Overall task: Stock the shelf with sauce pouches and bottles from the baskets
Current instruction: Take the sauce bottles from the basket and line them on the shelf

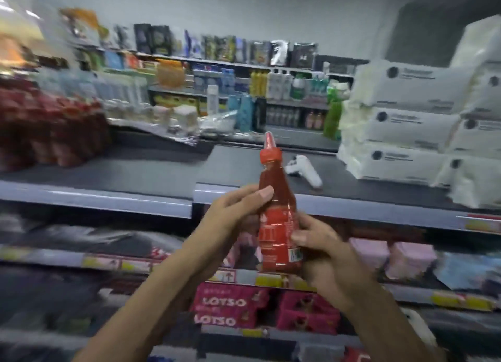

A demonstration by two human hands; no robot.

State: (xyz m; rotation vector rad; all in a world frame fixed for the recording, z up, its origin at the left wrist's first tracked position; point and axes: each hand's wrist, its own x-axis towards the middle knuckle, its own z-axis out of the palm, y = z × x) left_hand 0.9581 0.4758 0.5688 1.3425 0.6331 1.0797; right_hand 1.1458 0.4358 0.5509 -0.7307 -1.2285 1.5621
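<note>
Through the head view, a person stands at the top shelf [130, 171], a wide grey board with a big bare gap in the middle. Just in front of that shelf's front edge they hold a red sauce bottle [275, 226] upright, its pointed red cap up. The left hand [230, 212] grips the bottle high on its body, thumb on the front and fingers curled behind. The right hand [320, 245] grips it low down, thumb on the label and fingers wrapped round the back. At the left end of the shelf sit rows of red pouches [48, 128], a bit blurry. At the right end is a tall pile of white packs [406, 122]. On the shelf, just behind the bottle, lies a small white tool [303, 169]; I can't tell what it is. Under the shelf are pink packs [230, 307]. No basket shows. I think the job now is to stand this bottle on the shelf. To do it well, lift it over the front edge, keep it straight up, set its flat bottom down in the bare gap away from the white tool, turn the label to the front, and let go only when it stands by itself
</note>
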